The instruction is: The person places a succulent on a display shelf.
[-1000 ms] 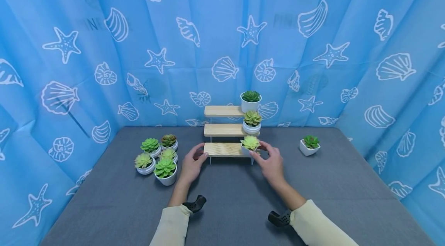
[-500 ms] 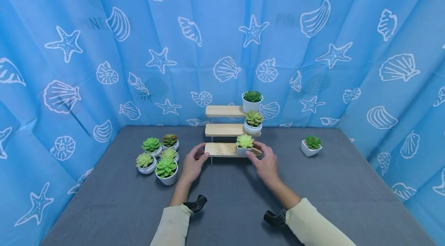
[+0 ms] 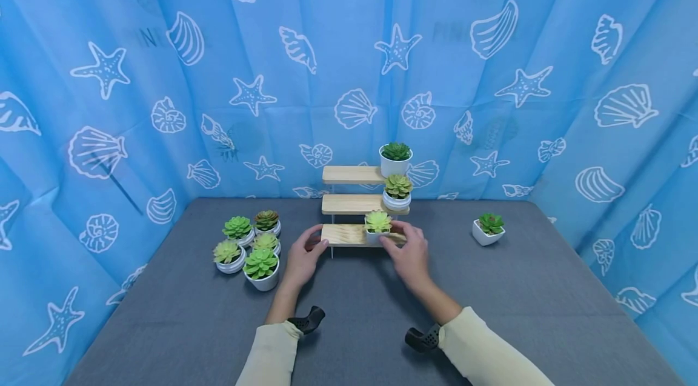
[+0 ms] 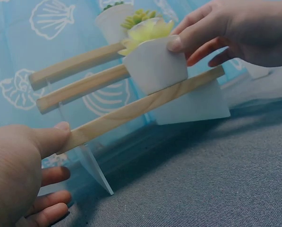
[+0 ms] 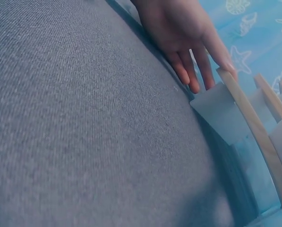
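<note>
In the head view, a three-tier wooden plant shelf (image 3: 343, 234) stands on the table. My left hand (image 3: 300, 262) holds the left end of its lowest board, the thumb at the front edge; the left wrist view shows the other fingers (image 4: 55, 175) loosely bent below. My right hand (image 3: 411, 256) pinches a small white square pot with a pale green succulent (image 3: 378, 222) on that board, right of its middle. Its thumb lies on the pot's front; the fingers behind are partly hidden. Potted succulents stand at the right ends of the middle board (image 3: 397, 189) and top board (image 3: 395, 159).
Several potted succulents (image 3: 260, 265) are grouped on the grey table (image 3: 349, 325) left of my left hand. Another succulent in a square white pot (image 3: 488, 229) stands apart at the right. A blue seashell curtain (image 3: 349, 71) hangs behind and at both sides.
My right hand has moved the square potted succulent leftward along the lowest board, from its right end toward the middle. The left hand has stayed on the shelf's left end.
</note>
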`<move>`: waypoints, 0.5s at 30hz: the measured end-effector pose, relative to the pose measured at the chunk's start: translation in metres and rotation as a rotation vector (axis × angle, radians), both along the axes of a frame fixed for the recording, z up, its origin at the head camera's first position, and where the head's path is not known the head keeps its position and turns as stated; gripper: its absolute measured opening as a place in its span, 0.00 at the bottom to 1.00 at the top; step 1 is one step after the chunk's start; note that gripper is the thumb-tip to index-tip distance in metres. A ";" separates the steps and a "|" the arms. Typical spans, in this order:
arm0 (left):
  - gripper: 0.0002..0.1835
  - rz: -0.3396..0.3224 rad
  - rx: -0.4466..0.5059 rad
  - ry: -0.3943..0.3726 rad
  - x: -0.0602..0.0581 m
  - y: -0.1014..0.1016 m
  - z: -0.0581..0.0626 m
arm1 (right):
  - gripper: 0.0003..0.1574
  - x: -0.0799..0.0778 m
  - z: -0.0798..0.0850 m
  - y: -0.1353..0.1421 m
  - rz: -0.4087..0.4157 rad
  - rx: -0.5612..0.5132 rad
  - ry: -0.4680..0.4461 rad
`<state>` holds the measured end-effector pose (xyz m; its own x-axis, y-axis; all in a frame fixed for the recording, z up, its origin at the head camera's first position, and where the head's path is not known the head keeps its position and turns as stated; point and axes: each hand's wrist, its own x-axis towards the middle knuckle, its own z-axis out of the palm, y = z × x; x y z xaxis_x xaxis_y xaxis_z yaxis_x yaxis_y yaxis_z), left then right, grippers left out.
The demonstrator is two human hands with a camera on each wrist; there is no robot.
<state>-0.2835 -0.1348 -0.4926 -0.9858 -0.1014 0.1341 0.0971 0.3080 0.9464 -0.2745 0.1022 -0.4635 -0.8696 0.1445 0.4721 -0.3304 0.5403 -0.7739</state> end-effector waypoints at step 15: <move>0.24 -0.004 0.003 0.001 0.001 -0.001 0.000 | 0.24 -0.002 -0.001 -0.013 -0.024 0.012 0.056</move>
